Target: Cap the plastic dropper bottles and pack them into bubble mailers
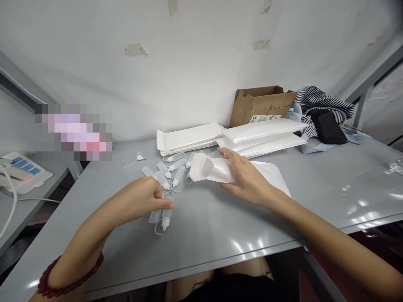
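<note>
My left hand [143, 196] is closed with its fingertips on small translucent squeeze bottles [166, 216], whose capped tips point down towards the table. How many it grips is partly hidden by the fingers. Wrapped over a white padded envelope [220, 171], my right hand [247, 176] holds its open mouth towards the left. The rear part of this envelope shows behind my wrist. Between the hands lie several more squeeze bottles [179, 176] with thin looped cap straps. One loose cap [139, 157] is apart from them, farther back on the left.
White padded envelopes [189, 137] are stacked against the wall, with another pile [266, 131] to their right. Behind stands a cardboard box [262, 105]. A striped cloth [325, 100] and a black flat item [328, 126] lie at the right. The grey table [201, 243] ends near my lap.
</note>
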The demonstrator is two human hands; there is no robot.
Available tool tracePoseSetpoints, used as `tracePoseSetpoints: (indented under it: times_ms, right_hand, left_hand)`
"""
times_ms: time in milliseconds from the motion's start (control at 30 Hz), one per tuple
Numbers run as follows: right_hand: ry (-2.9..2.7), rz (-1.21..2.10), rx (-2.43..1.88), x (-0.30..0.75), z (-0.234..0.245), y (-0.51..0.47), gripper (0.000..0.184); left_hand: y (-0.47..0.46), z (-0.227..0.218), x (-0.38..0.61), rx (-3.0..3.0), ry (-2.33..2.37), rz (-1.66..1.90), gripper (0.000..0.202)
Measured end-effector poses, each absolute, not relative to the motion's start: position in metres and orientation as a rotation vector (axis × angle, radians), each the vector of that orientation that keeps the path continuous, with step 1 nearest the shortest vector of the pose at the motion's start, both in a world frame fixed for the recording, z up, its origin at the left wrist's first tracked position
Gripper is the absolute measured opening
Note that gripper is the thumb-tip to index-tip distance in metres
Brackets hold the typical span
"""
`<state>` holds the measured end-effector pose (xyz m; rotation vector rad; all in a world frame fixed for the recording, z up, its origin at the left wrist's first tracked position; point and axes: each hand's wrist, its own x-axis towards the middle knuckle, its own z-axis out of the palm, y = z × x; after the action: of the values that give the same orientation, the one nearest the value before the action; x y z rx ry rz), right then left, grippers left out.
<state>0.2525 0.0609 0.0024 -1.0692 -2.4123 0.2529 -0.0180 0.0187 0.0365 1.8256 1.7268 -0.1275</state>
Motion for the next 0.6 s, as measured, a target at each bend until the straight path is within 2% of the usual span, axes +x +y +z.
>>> tracePoseSetpoints:
  times_ms: [167,300,500,600]
  right_hand:
    - [-2.462,0.267,-1.024,0.247,-0.002,0.058,0.074]
    - [-2.511,0.306,-1.027,0.246,-0.004,0.057,0.077]
    - [-2.547,0.349,-1.035,0.243,-0.003,0.054,0.078]
    - [-2.543,0.348,-1.035,0.243,-0.001,0.052,0.077]
  left_hand:
    - [0.01,0.029,0.004,1.968,1.705,0.012,0.041]
    - [0.007,0.039,0.006,1.746,1.555,0.288,0.028]
    - [0.011,0.046,0.002,1.508,1.343,0.915,0.028]
    - [0.013,0.045,0.002,1.542,1.435,0.989,0.026]
